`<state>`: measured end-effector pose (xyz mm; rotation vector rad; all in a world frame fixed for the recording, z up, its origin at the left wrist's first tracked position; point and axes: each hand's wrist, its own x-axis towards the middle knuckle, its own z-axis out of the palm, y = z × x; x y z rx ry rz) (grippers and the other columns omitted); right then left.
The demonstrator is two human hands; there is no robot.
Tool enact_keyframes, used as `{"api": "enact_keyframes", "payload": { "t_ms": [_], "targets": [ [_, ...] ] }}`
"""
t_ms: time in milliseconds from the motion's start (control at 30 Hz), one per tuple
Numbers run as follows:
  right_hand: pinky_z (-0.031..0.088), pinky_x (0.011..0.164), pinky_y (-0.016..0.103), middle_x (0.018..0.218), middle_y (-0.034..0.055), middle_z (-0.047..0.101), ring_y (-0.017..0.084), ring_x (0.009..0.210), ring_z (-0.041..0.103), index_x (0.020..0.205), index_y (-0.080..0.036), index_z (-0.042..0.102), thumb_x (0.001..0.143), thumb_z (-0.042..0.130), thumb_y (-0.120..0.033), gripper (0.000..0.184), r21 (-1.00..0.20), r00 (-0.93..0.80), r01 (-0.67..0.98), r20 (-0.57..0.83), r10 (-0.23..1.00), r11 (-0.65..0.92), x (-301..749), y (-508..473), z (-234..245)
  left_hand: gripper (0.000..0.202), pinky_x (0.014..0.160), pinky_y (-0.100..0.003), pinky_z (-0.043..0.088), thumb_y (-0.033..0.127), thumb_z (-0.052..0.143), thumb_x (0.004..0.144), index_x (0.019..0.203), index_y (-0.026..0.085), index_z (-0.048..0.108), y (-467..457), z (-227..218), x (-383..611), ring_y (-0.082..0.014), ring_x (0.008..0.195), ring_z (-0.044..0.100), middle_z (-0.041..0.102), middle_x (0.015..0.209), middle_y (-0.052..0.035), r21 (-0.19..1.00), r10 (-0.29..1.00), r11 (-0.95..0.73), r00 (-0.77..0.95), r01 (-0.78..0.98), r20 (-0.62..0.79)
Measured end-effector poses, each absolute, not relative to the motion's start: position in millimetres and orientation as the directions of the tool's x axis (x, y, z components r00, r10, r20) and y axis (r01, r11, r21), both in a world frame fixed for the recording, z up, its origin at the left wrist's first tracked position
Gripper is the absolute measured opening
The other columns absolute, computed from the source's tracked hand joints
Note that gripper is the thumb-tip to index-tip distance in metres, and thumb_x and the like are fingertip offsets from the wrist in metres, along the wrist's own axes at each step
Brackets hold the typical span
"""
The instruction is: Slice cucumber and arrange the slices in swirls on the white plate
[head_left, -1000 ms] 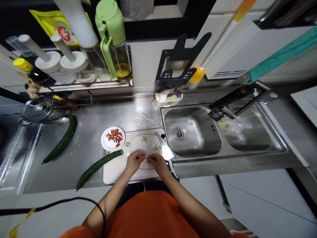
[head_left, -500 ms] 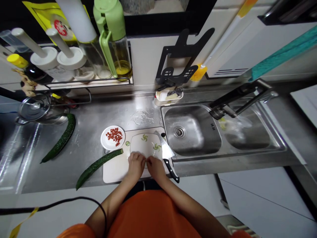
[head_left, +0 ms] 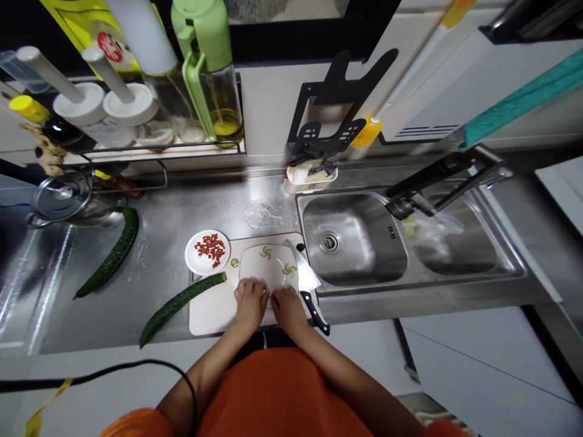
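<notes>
A white squarish plate [head_left: 257, 267] lies on the cutting board [head_left: 207, 315], with two green pinwheel shapes [head_left: 266, 252] on its far and right parts. At its near edge are both hands. My left hand [head_left: 250, 298] is bent at the fingers with tips together low on the plate. Beside it, my right hand [head_left: 286, 303] curls inward the same way. Something small and pale green shows between the fingertips, too small to name. Right of the plate rests a kitchen knife [head_left: 306, 276], its black handle toward me. A cut cucumber [head_left: 182, 306] lies across the board's left edge.
A round plate of chopped red bits [head_left: 212, 249] sits at the board's far left. Further left are a whole cucumber [head_left: 112, 258] and a lidded pot [head_left: 64, 194]. The double sink [head_left: 359, 240] is at right, under a black faucet [head_left: 410, 200]. A seasoning rack [head_left: 200, 149] hangs behind.
The hands have drawn slightly apart, with my right hand shifted a little to the right. A bit more of the small pale-green thing shows between them.
</notes>
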<state>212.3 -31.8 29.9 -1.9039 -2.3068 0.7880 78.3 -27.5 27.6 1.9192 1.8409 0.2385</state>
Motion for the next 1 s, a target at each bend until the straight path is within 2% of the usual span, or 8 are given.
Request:
{"api": "enact_keyframes", "payload": {
  "t_ms": [133, 400, 533, 633, 733, 1000],
  "targets": [
    [0.032, 0.076, 0.029, 0.079, 0.0051, 0.062, 0.020, 0.085, 0.049, 0.078, -0.017, 0.063, 0.088, 0.049, -0.014, 0.017, -0.410, -0.285, 0.895, -0.231, 0.930, 0.173, 217.0, -33.1, 28.2, 0.016, 0.083, -0.038, 0.032, 0.027, 0.052, 0.087, 0.088, 0.023, 0.067, -27.9, 27.9, 77.0, -0.0240, 0.103, 0.040, 0.057, 0.103, -0.0076, 0.436, 0.974, -0.022, 0.117, 0.900, -0.192],
    [0.032, 0.078, 0.031, 0.079, 0.0060, 0.060, 0.021, 0.087, 0.048, 0.077, -0.017, 0.063, 0.087, 0.052, -0.017, 0.015, -0.411, -0.311, 0.889, -0.222, 0.924, 0.201, 217.7, -34.2, 25.7, 0.017, 0.085, -0.037, 0.032, 0.026, 0.053, 0.087, 0.093, 0.026, 0.069, -32.3, 29.6, 67.8, -0.0228, 0.103, 0.041, 0.058, 0.105, -0.0062, 0.504, 0.970, -0.079, 0.183, 0.860, -0.160],
    [0.033, 0.078, 0.032, 0.080, 0.0057, 0.060, 0.021, 0.087, 0.047, 0.077, -0.017, 0.063, 0.086, 0.053, -0.017, 0.013, -0.413, -0.311, 0.888, -0.209, 0.927, 0.204, 218.2, -35.6, 26.1, 0.017, 0.086, -0.038, 0.032, 0.026, 0.052, 0.087, 0.092, 0.026, 0.068, -33.1, 28.2, 67.3, -0.0232, 0.104, 0.041, 0.058, 0.106, -0.0061, 0.493, 0.973, -0.072, 0.170, 0.867, -0.157],
    [0.033, 0.078, 0.031, 0.083, 0.0053, 0.059, 0.021, 0.088, 0.046, 0.083, -0.017, 0.064, 0.084, 0.054, -0.015, 0.010, -0.435, -0.322, 0.873, -0.177, 0.930, 0.220, 219.8, -36.0, 26.4, 0.017, 0.086, -0.038, 0.032, 0.026, 0.053, 0.086, 0.093, 0.026, 0.068, -33.2, 26.8, 68.2, -0.0235, 0.104, 0.040, 0.058, 0.106, -0.0066, 0.487, 0.972, -0.065, 0.166, 0.871, -0.167],
    [0.033, 0.078, 0.031, 0.084, 0.0050, 0.059, 0.020, 0.089, 0.045, 0.089, -0.019, 0.066, 0.086, 0.053, -0.014, 0.014, -0.460, -0.371, 0.845, -0.133, 0.919, 0.274, 221.7, -36.7, 25.0, 0.017, 0.087, -0.039, 0.032, 0.026, 0.053, 0.086, 0.094, 0.025, 0.069, -33.2, 26.4, 68.4, -0.0242, 0.105, 0.040, 0.058, 0.107, -0.0074, 0.486, 0.971, -0.056, 0.160, 0.872, -0.177],
    [0.032, 0.073, 0.030, 0.082, 0.0043, 0.060, 0.019, 0.088, 0.045, 0.084, -0.021, 0.068, 0.088, 0.053, -0.017, 0.016, -0.432, -0.409, 0.840, -0.110, 0.906, 0.327, 222.4, -37.6, 20.6, 0.019, 0.086, -0.038, 0.032, 0.024, 0.053, 0.086, 0.096, 0.027, 0.069, -34.5, 27.2, 68.4, -0.0240, 0.105, 0.041, 0.058, 0.107, -0.0070, 0.485, 0.973, -0.062, 0.160, 0.872, -0.165]
  ]
}}
